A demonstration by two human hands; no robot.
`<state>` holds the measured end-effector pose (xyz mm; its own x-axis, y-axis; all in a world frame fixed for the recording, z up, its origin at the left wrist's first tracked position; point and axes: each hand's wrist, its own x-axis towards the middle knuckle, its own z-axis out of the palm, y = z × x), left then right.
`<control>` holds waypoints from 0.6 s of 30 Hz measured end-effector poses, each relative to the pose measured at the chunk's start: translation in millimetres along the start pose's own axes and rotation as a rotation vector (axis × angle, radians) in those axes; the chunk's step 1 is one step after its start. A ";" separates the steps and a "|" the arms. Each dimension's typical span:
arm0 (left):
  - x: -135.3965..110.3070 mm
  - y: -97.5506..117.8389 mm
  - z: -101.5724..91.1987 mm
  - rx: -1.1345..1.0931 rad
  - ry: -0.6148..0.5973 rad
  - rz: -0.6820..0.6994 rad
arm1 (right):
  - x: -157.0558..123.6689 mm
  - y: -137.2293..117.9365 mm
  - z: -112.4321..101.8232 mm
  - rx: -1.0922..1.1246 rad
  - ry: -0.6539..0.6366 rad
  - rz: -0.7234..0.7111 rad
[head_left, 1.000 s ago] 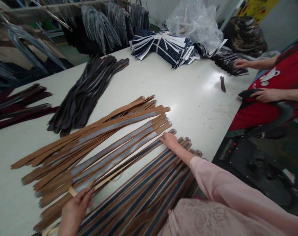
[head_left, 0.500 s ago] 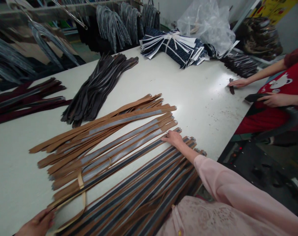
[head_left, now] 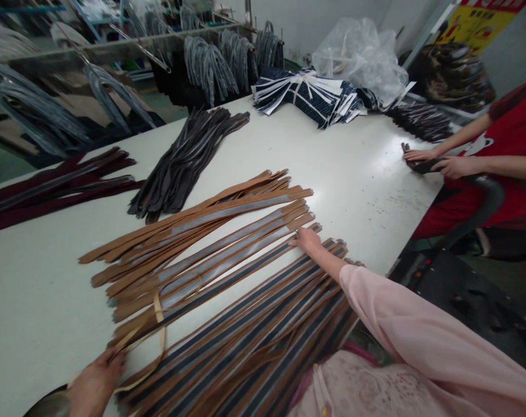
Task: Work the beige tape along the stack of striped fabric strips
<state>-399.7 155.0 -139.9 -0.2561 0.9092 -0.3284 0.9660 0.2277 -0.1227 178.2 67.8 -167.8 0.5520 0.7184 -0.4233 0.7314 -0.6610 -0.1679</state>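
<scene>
A long brown fabric strip with a dark band (head_left: 237, 277) lies slantwise on the table between my hands. My left hand (head_left: 98, 373), at the lower left, is closed on its near end. A narrow cream tape (head_left: 163, 339) loops beside that hand; whether the fingers grip it too, I cannot tell. At the strip's far end, my right hand (head_left: 307, 240) has its fingers pinched on it. More dark-banded brown strips (head_left: 245, 330) are spread nearest my body. Beyond the held strip lie several brown strips with grey backing (head_left: 228, 231).
Dark grey strips (head_left: 185, 162) and maroon strips (head_left: 63, 182) lie on the white table (head_left: 345, 191). Tied navy-and-white fabric (head_left: 306, 95) and clear plastic (head_left: 358, 55) are at the back. A co-worker's hands (head_left: 456, 166) hold a dark tool at right. Hanging strips (head_left: 211, 66) line the rack.
The view has shifted slightly left, and my hands stay on the same strip. The co-worker's tool hand has moved left and the tool now meets the small dark piece on the table.
</scene>
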 end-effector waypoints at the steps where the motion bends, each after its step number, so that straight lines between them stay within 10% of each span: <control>1: -3.0 1.4 -0.1 -0.017 -0.059 0.013 | 2.1 4.0 -2.1 0.005 0.005 -0.006; 9: -47.5 31.3 -4.4 0.010 -0.058 0.216 | 22.0 38.8 -26.0 0.011 0.014 -0.032; 18: -48.3 32.9 -6.4 -0.141 0.075 0.276 | -26.6 -45.3 11.9 0.020 -0.021 -0.223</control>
<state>-355.3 120.8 -122.1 0.0151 0.9653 -0.2607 0.9955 0.0097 0.0938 125.7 76.0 -159.5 0.3685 0.8427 -0.3925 0.8262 -0.4904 -0.2774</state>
